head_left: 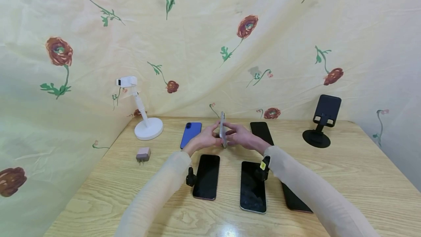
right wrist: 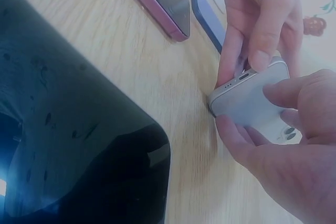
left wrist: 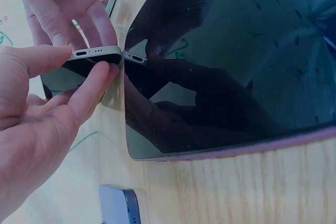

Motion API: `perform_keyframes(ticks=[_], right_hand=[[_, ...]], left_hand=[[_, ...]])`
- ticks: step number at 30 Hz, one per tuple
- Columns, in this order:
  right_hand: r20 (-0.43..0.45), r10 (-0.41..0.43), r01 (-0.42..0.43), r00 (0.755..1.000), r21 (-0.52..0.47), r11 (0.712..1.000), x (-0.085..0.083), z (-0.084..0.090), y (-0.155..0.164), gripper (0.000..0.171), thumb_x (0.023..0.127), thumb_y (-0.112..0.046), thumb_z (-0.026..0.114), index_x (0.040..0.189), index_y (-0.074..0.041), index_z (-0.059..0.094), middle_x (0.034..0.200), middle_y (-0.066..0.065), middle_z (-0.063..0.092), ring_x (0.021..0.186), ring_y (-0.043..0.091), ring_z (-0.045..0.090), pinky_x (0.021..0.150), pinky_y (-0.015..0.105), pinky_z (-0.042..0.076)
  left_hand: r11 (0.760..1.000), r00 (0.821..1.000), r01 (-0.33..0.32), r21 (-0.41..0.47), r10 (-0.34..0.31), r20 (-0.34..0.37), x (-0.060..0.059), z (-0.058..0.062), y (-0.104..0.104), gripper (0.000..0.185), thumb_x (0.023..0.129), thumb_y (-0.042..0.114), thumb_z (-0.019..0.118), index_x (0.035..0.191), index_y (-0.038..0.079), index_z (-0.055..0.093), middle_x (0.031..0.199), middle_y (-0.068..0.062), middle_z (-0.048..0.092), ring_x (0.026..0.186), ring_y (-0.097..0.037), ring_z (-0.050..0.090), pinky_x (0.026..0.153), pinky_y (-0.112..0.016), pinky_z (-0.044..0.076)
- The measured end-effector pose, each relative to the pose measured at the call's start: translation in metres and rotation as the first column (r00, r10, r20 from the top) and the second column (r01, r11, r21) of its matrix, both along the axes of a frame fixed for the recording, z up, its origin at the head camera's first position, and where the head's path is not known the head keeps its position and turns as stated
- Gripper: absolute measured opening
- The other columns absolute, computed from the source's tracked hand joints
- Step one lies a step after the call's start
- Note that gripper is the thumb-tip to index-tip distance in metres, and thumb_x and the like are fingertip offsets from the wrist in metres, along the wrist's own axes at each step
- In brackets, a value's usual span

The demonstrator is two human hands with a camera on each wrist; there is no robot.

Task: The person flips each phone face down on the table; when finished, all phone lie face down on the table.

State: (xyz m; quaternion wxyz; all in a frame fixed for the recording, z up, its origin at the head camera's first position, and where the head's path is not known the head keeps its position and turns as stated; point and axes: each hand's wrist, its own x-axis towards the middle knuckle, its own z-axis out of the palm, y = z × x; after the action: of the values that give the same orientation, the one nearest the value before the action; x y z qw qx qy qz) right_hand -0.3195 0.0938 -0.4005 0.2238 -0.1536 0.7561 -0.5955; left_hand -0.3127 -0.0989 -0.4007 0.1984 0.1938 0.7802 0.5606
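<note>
Both hands hold a white smartphone (head_left: 223, 129), tilted up on its long edge over the middle of the table. My left hand (head_left: 207, 137) pinches it from the screen side, with the thumb along the port end in the left wrist view. From the other side my right hand (head_left: 241, 136) grips it. Its fingers lie against the pale back (right wrist: 247, 98), whose camera lenses show in the right wrist view. Nearest the wrists lie a pink-edged black phone (head_left: 207, 176) and a silver-edged black phone (head_left: 252, 189), both screen up.
A blue phone (head_left: 190, 134) lies behind the left hand, a black phone (head_left: 261, 132) behind the right. Another dark phone (head_left: 296, 198) is partly under the right sleeve. A charger plug (head_left: 143, 154) and white stand (head_left: 148, 129) are left, a black stand (head_left: 316, 138) right.
</note>
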Motion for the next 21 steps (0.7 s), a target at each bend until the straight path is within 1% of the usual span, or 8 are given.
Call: perform_keyframes(ticks=[6,9,16,19,21], right_hand=[[-0.003,-0.013,0.013,1.000,0.022,1.000,-0.0009,-0.0009,-0.0021,0.068,0.099,0.007,0.052,0.159,-0.007,0.023,0.139,0.035,0.042,0.121,0.040,0.055,0.099,0.047,0.046],[-0.023,-0.011,0.012,1.000,0.042,0.999,-0.0009,-0.0009,-0.0024,0.068,0.099,0.006,0.053,0.159,-0.006,0.024,0.138,0.035,0.042,0.121,0.040,0.055,0.097,0.045,0.048],[-0.085,0.023,-0.014,0.996,0.108,0.994,-0.0010,-0.0027,-0.0014,0.067,0.099,0.002,0.056,0.158,-0.004,0.024,0.136,0.034,0.047,0.119,0.038,0.054,0.096,0.041,0.049],[-0.093,0.033,-0.022,0.995,0.118,0.993,-0.0011,-0.0040,-0.0017,0.068,0.099,0.001,0.057,0.158,-0.003,0.024,0.135,0.033,0.048,0.118,0.037,0.054,0.093,0.039,0.049],[-0.103,0.040,-0.026,0.994,0.126,0.992,-0.0015,-0.0050,-0.0021,0.068,0.098,0.000,0.057,0.158,-0.002,0.024,0.135,0.033,0.049,0.117,0.036,0.054,0.091,0.037,0.049]], left_hand=[[1.000,1.000,0.003,0.014,-0.003,0.007,0.0001,0.0002,-0.0011,0.090,0.094,-0.009,0.058,0.160,0.006,-0.001,0.142,-0.035,0.045,0.124,-0.039,0.055,0.094,-0.046,0.050],[1.000,1.000,0.001,0.004,-0.001,-0.008,-0.0002,0.0000,-0.0015,0.089,0.094,-0.008,0.058,0.160,0.004,0.000,0.142,-0.035,0.045,0.123,-0.039,0.055,0.093,-0.045,0.051],[0.997,0.997,-0.005,-0.083,-0.002,-0.081,0.0005,0.0004,-0.0026,0.089,0.094,-0.007,0.061,0.160,0.002,0.001,0.138,-0.032,0.051,0.120,-0.035,0.059,0.090,-0.038,0.052],[0.991,0.993,-0.014,-0.130,-0.002,-0.121,0.0010,0.0010,-0.0031,0.088,0.094,-0.005,0.062,0.160,0.001,0.004,0.133,-0.030,0.056,0.114,-0.032,0.062,0.086,-0.034,0.053],[0.984,0.987,-0.021,-0.175,-0.008,-0.163,0.0009,0.0013,-0.0035,0.088,0.094,-0.003,0.064,0.159,0.000,0.005,0.126,-0.027,0.062,0.107,-0.029,0.065,0.082,-0.031,0.052]])
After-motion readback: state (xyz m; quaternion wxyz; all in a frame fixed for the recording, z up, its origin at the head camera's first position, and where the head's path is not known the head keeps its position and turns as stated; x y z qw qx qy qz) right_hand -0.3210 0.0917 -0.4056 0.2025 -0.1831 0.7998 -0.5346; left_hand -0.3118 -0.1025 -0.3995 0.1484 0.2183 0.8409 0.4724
